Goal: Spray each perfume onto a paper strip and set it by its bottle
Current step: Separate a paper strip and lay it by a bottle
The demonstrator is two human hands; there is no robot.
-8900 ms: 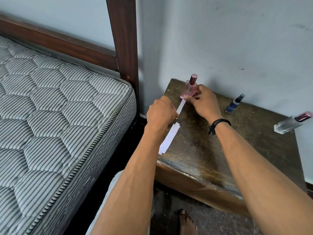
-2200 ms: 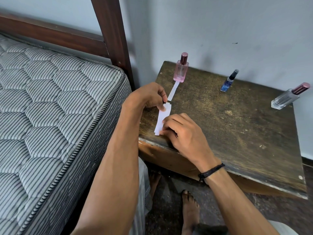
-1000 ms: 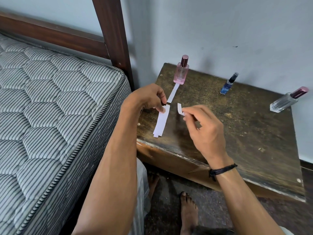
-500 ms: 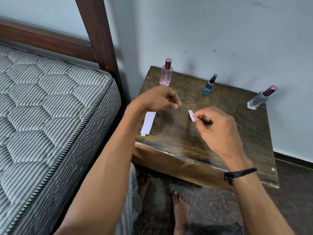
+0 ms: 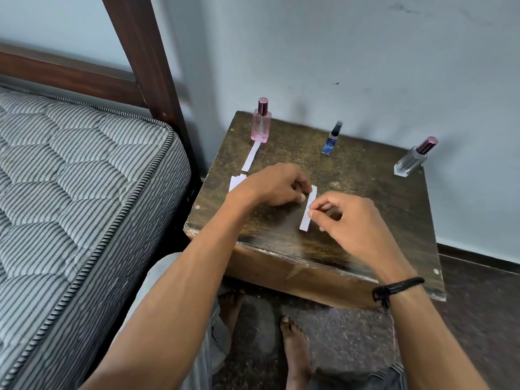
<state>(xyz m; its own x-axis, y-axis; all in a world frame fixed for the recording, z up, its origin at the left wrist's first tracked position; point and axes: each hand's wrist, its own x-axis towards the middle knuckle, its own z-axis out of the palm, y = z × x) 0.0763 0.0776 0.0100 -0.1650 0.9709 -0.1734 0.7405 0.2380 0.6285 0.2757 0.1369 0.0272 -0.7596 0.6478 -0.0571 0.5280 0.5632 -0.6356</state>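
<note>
Three perfume bottles stand along the back of the dark wooden table (image 5: 365, 198): a pink bottle (image 5: 261, 125) at the left, a small blue bottle (image 5: 332, 139) in the middle, a clear bottle (image 5: 413, 159) with a maroon cap at the right. One white paper strip (image 5: 251, 156) lies in front of the pink bottle. A stack of spare strips (image 5: 235, 182) peeks out behind my left wrist. My right hand (image 5: 346, 218) pinches another paper strip (image 5: 306, 212) over the table's middle. My left hand (image 5: 278, 187) touches that strip's upper end with its fingertips.
A mattress (image 5: 70, 206) with a striped quilted cover fills the left side, with a dark wooden bedpost (image 5: 149, 80) between it and the table. A pale wall runs behind the table. My bare feet (image 5: 295, 350) rest on the dark floor below the table's front edge.
My right hand lifted one strip off the stack at the table's left edge and carried it toward the middle. My left hand left the stack and came over to the strip.
</note>
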